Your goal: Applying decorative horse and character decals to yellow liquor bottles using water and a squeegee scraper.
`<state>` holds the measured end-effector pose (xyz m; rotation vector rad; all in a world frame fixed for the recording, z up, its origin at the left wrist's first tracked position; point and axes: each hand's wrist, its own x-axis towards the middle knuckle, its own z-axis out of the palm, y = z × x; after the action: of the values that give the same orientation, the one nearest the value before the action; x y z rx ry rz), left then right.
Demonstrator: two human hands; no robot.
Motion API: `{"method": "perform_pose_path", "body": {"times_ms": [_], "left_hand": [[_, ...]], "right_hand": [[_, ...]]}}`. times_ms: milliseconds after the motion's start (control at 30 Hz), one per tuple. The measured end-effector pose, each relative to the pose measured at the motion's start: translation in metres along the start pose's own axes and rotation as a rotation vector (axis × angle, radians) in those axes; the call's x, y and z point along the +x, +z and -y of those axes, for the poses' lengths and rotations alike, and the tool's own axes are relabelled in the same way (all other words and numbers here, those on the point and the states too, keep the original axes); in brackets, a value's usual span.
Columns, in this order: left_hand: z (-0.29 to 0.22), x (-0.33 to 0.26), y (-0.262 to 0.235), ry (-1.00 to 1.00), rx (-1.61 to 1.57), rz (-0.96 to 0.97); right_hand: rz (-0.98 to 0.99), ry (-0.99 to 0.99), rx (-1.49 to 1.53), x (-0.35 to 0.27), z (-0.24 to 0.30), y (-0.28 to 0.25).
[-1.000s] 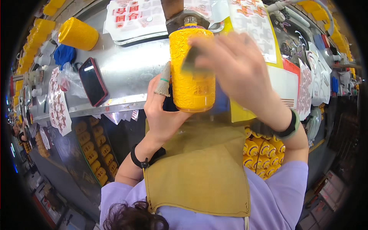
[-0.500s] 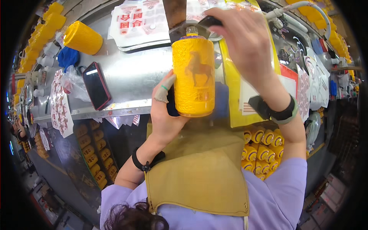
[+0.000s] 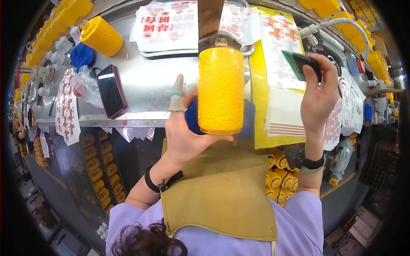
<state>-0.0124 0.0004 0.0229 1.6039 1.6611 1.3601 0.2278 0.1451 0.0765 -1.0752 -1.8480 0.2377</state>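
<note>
The yellow bottle [image 3: 221,89] looks rigid, likely ceramic or glass: probably heavy, breakable and slick, so best gripped low around its embossed body, with a palm beneath. It stands upright above the steel bench [image 3: 145,81], the left hand [image 3: 183,136] cupped around its base with a taped forefinger raised. The right hand [image 3: 318,96] is closed on a small dark card [image 3: 301,64], well apart from the bottle

The left hand [image 3: 184,132] is raised in front of the chest, palm turned toward the right, thumb stretched under and forward, the forefinger pointing straight up with a wrapping round its tip. Its wrist carries a black band, and the forearm slants down toward the lower left. The right hand [image 3: 318,96] is lifted higher on the right side, fingers curled in a pinch, wrist upright with a dark watch strap, the forearm dropping almost straight down.
</note>
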Motion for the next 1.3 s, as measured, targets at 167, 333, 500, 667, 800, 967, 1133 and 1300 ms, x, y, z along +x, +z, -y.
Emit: {"method": "perform_pose_path", "body": {"times_ms": [167,333,500,667,800,967,1133,1300], "left_hand": [[-0.002,0.000,0.014,-0.075,-0.153,0.052],[-0.001,-0.007,0.004,-0.081,0.069,0.046],[-0.012,-0.004,0.009,-0.071,-0.111,0.012],[-0.020,-0.004,0.007,-0.018,0.056,0.041],[-0.024,-0.002,0.008,0.063,0.134,0.059],[-0.020,-0.004,0.008,0.073,0.204,0.065],[-0.014,-0.005,0.008,0.146,0.252,0.099],[-0.005,-0.010,0.007,0.166,0.222,0.082]], "right_hand": [[-0.011,0.216,0.206,-0.038,0.002,-0.003],[0.159,0.298,0.285,-0.061,0.014,0.009],[0.255,0.419,0.312,-0.071,0.018,0.001],[0.344,0.404,0.228,-0.067,0.018,-0.007],[0.383,0.356,0.185,-0.073,0.003,-0.006],[0.455,0.284,0.121,-0.064,-0.009,-0.005],[0.519,0.175,0.080,-0.049,-0.020,-0.002],[0.627,0.196,0.089,-0.010,-0.018,0.007]]}}
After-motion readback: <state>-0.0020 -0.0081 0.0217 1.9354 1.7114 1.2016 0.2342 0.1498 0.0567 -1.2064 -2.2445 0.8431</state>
